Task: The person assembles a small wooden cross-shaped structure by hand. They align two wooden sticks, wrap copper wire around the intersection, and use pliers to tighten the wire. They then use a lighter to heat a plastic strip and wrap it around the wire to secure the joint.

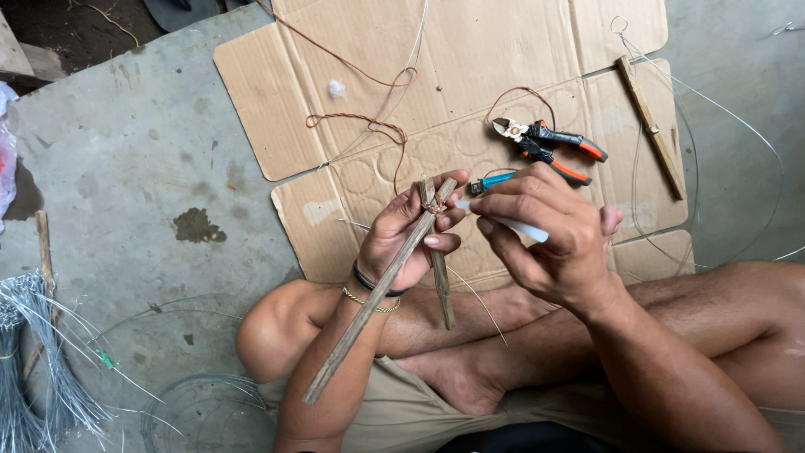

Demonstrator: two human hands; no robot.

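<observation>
My left hand grips two thin bamboo sticks crossed near their tops, bound at the crossing by reddish wire. My right hand holds a small white tube, its tip pointing at the crossing. A blue lighter lies just behind my right fingers. Pliers with orange and black handles rest on the flattened cardboard beyond my hands. I sit cross-legged on the floor.
A loose bamboo stick lies on the cardboard at right. Red copper wire and thin clear line trail across the cardboard. A bundle of grey wires lies at the left on the concrete floor. A coil of clear line sits near my knee.
</observation>
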